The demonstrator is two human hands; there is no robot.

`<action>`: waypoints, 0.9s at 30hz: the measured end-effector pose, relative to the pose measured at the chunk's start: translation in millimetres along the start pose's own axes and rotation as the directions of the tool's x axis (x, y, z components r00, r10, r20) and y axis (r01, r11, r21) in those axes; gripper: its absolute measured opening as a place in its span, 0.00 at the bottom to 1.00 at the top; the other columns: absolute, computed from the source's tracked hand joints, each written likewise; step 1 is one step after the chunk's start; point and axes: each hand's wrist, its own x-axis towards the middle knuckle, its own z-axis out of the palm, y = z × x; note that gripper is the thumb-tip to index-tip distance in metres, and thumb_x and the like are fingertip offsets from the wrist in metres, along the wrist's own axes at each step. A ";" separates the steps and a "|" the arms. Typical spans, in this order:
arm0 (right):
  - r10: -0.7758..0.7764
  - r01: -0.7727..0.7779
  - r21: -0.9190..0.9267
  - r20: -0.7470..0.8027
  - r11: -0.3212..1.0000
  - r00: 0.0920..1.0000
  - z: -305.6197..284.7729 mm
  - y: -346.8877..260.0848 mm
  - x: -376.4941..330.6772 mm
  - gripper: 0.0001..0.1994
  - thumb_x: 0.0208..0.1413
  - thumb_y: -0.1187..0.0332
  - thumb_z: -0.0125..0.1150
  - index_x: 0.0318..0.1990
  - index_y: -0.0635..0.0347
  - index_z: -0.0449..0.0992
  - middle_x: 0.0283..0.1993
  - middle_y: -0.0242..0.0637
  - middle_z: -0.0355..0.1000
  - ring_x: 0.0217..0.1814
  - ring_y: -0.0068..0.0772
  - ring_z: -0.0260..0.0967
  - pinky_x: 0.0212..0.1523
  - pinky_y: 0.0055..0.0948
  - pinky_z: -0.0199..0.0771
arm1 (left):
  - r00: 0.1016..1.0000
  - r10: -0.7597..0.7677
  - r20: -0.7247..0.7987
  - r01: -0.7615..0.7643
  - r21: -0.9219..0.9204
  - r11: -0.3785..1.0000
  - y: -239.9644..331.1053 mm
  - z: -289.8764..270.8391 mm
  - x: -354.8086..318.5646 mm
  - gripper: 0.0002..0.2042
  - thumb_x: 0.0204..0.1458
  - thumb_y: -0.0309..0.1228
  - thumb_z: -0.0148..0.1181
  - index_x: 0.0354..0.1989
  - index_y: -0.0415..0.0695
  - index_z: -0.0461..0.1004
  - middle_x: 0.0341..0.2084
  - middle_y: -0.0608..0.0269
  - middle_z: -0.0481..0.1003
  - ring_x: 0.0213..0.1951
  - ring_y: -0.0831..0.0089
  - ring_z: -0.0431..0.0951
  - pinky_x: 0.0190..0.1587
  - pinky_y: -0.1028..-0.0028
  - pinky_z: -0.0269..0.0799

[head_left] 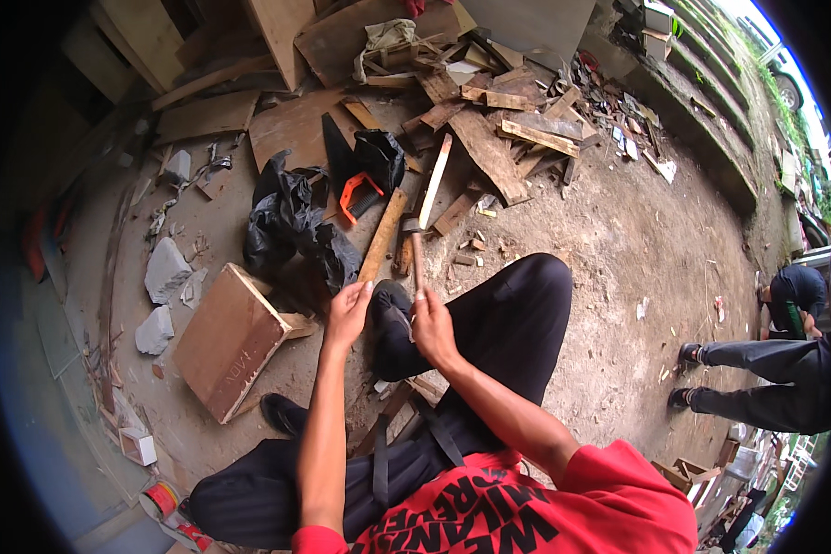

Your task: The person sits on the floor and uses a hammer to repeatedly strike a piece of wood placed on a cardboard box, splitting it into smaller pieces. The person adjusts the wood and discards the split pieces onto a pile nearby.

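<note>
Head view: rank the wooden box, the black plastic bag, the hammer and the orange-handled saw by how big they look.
1. wooden box
2. black plastic bag, close behind the box; its crumpled spread makes that order unsure
3. hammer, held in the right hand
4. orange-handled saw, partly covered, so unsure against the hammer

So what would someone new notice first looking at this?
Probably the hammer raised in the right hand at centre, with the left hand on a wooden strip beside it. Behind lies a heap of scrap boards, and a wooden box sits left.
</note>
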 end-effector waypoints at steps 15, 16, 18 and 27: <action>-0.275 0.264 -0.211 -0.025 0.941 0.961 -5.6 13.3 131.2 0.20 0.61 0.56 0.62 0.48 0.66 0.76 0.41 0.51 0.78 0.42 0.49 0.77 0.45 0.41 0.75 | 0.988 -0.108 0.110 0.141 -0.367 0.919 17.5 -13.9 -16.5 0.12 0.66 0.32 0.54 0.51 0.38 0.74 0.39 0.61 0.78 0.40 0.77 0.79 0.39 0.75 0.79; -0.198 0.176 -0.215 -0.087 0.961 0.976 -6.0 3.1 160.9 0.26 0.58 0.53 0.65 0.48 0.71 0.74 0.41 0.56 0.77 0.42 0.52 0.77 0.46 0.42 0.76 | 0.988 -0.126 0.093 0.154 -0.429 0.890 17.0 -24.9 -24.0 0.13 0.67 0.31 0.53 0.55 0.37 0.72 0.40 0.61 0.76 0.40 0.75 0.79 0.38 0.72 0.82; -0.095 -0.041 -0.410 -0.305 0.911 0.948 -16.2 12.4 230.1 0.36 0.52 0.46 0.69 0.47 0.79 0.70 0.44 0.67 0.74 0.52 0.63 0.74 0.54 0.50 0.73 | 0.990 -0.136 0.025 0.132 -0.460 0.878 25.0 -30.8 -27.5 0.14 0.68 0.31 0.51 0.57 0.38 0.71 0.39 0.64 0.74 0.34 0.79 0.74 0.31 0.77 0.75; 0.167 -0.179 -0.643 -0.080 0.745 0.983 -32.1 102.5 318.0 0.41 0.46 0.41 0.74 0.52 0.74 0.71 0.57 0.66 0.70 0.59 0.63 0.72 0.58 0.48 0.75 | 0.968 -0.165 -0.187 0.048 -0.512 0.858 40.5 -75.6 -62.5 0.14 0.65 0.32 0.53 0.55 0.39 0.72 0.32 0.68 0.70 0.26 0.83 0.68 0.20 0.83 0.62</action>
